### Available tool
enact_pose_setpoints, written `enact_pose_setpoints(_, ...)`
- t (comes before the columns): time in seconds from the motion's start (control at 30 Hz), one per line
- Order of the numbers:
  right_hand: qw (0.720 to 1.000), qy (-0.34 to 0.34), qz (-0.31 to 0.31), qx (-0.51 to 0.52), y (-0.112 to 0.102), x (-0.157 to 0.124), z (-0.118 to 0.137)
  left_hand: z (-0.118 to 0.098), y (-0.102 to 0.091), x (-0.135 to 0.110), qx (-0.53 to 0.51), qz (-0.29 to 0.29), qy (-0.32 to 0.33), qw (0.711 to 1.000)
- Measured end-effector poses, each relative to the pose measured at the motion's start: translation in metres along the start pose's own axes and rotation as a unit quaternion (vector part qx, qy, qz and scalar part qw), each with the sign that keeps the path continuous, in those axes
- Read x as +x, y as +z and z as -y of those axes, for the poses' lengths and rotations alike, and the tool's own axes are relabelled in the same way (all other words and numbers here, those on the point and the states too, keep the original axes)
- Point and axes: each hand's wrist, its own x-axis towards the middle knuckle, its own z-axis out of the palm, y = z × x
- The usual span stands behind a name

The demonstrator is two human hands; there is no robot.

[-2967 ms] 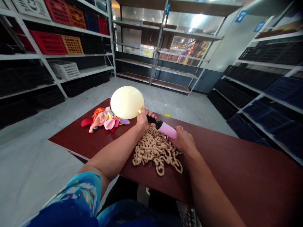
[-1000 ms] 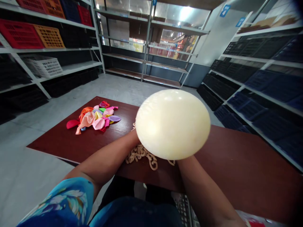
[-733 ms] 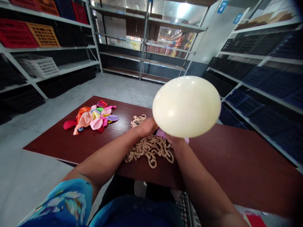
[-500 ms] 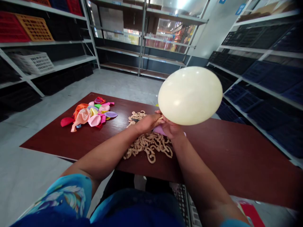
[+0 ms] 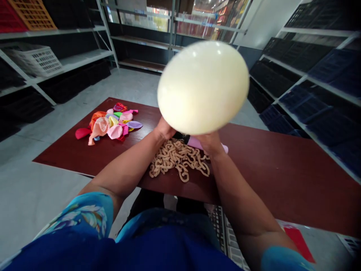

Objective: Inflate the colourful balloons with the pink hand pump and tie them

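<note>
An inflated pale yellow balloon (image 5: pixel 203 86) is up in front of me, above the dark red table (image 5: pixel 282 169). My left hand (image 5: pixel 164 130) and my right hand (image 5: pixel 211 144) meet under it at its neck, both curled; the balloon hides most of their fingers. A pink hand pump (image 5: pixel 194 142) with a black end lies on the table just below the hands. A heap of beige plastic chain (image 5: pixel 175 160) lies under and before them. To the left sits a pile of flat coloured balloons (image 5: pixel 108 126).
Metal shelving stands on the left with a white basket (image 5: pixel 34 60) and an orange crate (image 5: pixel 32 13). Shelves of dark blue bins (image 5: pixel 324 86) line the right. More racks stand at the back. A red flat thing (image 5: pixel 299 244) lies on the floor near my right arm.
The balloon came off the pump, which now lies on the table. Both hands have gathered at the balloon's neck and lifted it up and a little left. My head tilted down.
</note>
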Motion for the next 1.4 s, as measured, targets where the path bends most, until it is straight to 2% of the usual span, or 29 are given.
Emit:
enact_pose_setpoints(0.1,0.984,-0.147,0.062,-0.074,-0.001,-0.005,0.006,-0.015,-0.007,0.010,0.002,0.055,-0.013,0.998)
enact_pose_setpoints(0.17,0.959,-0.219,0.116,-0.138,0.002,-0.006,0.010,-0.022,-0.012,0.014,-0.005,0.054,0.001,0.999)
enact_pose_setpoints(0.3,0.917,-0.290,0.163,-0.221,0.014,-0.007,0.008,-0.024,-0.018,0.019,0.005,0.024,0.020,1.000)
enact_pose_setpoints(0.43,0.890,-0.319,0.205,-0.252,0.021,-0.007,0.004,-0.020,-0.019,0.020,0.003,0.024,0.025,0.999)
enact_pose_setpoints(0.5,0.903,-0.303,0.196,-0.232,0.018,-0.007,0.006,-0.019,-0.019,0.020,-0.001,0.026,0.026,0.999)
enact_pose_setpoints(0.6,0.930,-0.274,0.149,-0.194,0.013,-0.007,0.011,-0.019,-0.019,0.020,-0.005,0.023,0.020,1.000)
enact_pose_setpoints(0.67,0.923,-0.283,0.168,-0.202,0.014,-0.007,0.013,-0.018,-0.019,0.020,-0.004,0.026,0.013,1.000)
enact_pose_setpoints(0.77,0.895,-0.302,0.233,-0.231,0.019,-0.007,0.012,-0.018,-0.019,0.019,-0.002,0.037,0.010,0.999)
enact_pose_setpoints(0.8,0.896,-0.298,0.236,-0.227,0.020,-0.007,0.011,-0.017,-0.019,0.019,-0.002,0.037,0.009,0.999)
enact_pose_setpoints(0.83,0.906,-0.289,0.226,-0.210,0.019,-0.007,0.011,-0.017,-0.019,0.019,-0.002,0.034,0.007,0.999)
enact_pose_setpoints(0.9,0.942,-0.247,0.178,-0.139,0.015,-0.007,0.011,-0.016,-0.018,0.017,0.000,0.031,0.001,1.000)
enact_pose_setpoints(1.0,0.987,-0.140,0.082,0.021,0.007,-0.009,0.011,-0.013,-0.017,0.016,0.013,0.051,-0.009,0.999)
enact_pose_setpoints(1.07,0.989,-0.081,0.033,0.116,0.004,-0.009,0.010,-0.012,-0.016,0.015,0.021,0.064,-0.011,0.998)
enact_pose_setpoints(1.17,0.980,-0.050,-0.012,0.192,0.002,-0.006,0.008,-0.012,-0.015,0.013,0.015,0.066,-0.013,0.998)
enact_pose_setpoints(1.3,0.979,-0.036,-0.045,0.198,-0.001,-0.001,0.005,-0.013,-0.014,0.011,0.017,0.064,-0.032,0.997)
enact_pose_setpoints(1.4,0.982,-0.025,-0.043,0.182,-0.002,-0.002,0.005,-0.013,-0.015,0.012,0.031,0.077,-0.032,0.996)
